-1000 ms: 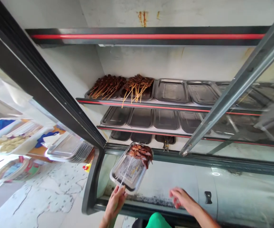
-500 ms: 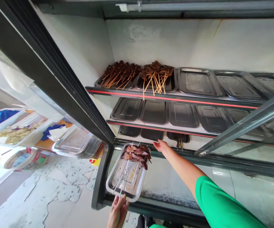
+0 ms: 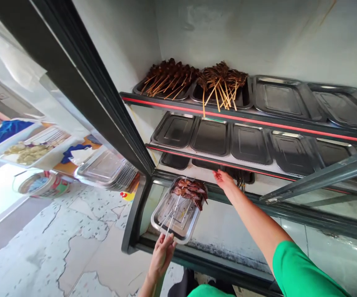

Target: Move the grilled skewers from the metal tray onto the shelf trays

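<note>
because the left hand [image 3: 163,249] pinches the tray [image 3: 158,218] and thin sticks [image 3: 174,211] at the near edge, the meat [image 3: 190,191] at the far end could tip it and slide off. the right arm [image 3: 255,214] stretches far and left, the right hand [image 3: 223,180] near a low tray [image 3: 203,165]; i cannot tell if those fingers pinch anything.

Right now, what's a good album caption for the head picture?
Left hand holds a tray of skewered meat; right hand stretched near the bottom trays.
</note>
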`<state>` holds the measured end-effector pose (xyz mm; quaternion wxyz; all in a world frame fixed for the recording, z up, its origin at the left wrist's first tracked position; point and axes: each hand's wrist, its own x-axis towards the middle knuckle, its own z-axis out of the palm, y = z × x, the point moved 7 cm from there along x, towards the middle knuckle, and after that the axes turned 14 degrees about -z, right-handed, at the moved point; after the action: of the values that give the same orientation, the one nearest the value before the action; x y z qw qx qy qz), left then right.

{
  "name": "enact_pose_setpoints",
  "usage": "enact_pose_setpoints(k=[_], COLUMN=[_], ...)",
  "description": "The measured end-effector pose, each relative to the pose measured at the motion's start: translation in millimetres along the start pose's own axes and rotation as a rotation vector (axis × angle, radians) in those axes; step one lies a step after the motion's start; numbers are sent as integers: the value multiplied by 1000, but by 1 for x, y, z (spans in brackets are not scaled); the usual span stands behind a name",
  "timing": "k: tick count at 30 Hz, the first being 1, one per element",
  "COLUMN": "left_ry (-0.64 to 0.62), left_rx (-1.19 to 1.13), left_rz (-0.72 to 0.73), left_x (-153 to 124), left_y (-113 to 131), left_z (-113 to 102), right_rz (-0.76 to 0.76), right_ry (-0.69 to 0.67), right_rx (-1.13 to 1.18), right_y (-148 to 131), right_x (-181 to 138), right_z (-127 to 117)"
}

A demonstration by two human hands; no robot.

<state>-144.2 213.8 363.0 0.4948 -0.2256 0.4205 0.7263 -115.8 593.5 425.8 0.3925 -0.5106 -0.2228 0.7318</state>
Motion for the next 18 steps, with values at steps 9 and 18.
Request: enact_pose_setpoints(k=[9,18], left_ry=[-176,-166], left_rx=[-61,-204], left_rz=[85,60], left_x=[47,124], left_y=[-5,-4], left_z=[117,230], right_rz=[-201,-180], right_ry=[-132,97], right_rx=[-116,-69], right_y=[-72,-107], right_x=[-26,-43], right_z=[-101,-156])
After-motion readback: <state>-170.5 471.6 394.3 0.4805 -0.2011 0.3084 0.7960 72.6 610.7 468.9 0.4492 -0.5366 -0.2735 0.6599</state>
